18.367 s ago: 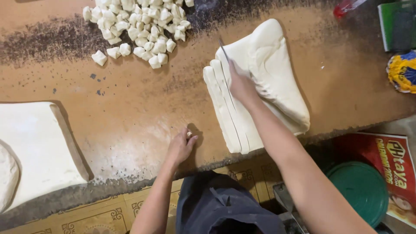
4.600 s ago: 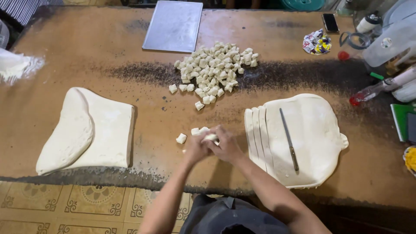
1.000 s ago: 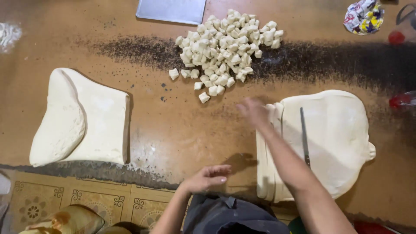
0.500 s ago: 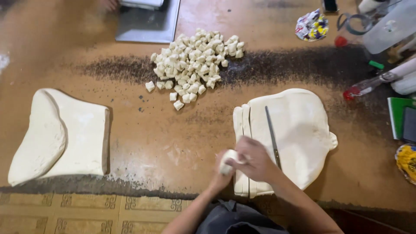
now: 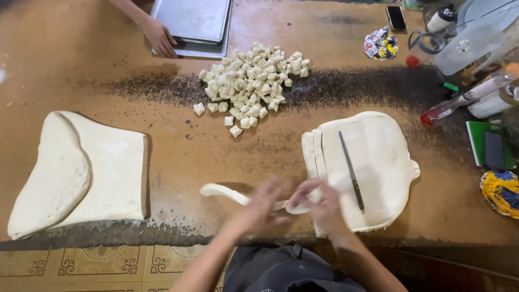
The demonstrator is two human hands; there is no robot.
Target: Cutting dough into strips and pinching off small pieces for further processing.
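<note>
Both hands are smeared by motion blur at the near edge of the tabletop [image 5: 178,162], so the finger positions are hard to read. The left hand [image 5: 262,208] looks curled around a strip of dough [image 5: 224,192], though how tightly it grips, I cannot tell. The right hand [image 5: 321,203] is closed on the strip's other end, where the dough bunches pale between the fingers. The middle of the strip is hidden behind the left hand; its free end trails out to the left of that hand, lying on the wood.

Just right of the strip is the folded dough slab [image 5: 373,162], touching the right hand at its lower left corner, part of it covered by that hand. A long knife [image 5: 351,170] lies on top of the slab. Two cut strips [image 5: 311,154] sit along the slab's left edge.

Beyond the slab, up and to the left, is a heap of dough cubes [image 5: 251,81]. Far left of the slab rests a second dough sheet [image 5: 81,170]. At the top, another person's hand [image 5: 159,38] touches a metal tray [image 5: 194,24]; the arm is cut off by the frame. Right of the slab, the bottles and packets are cropped and unclear.
</note>
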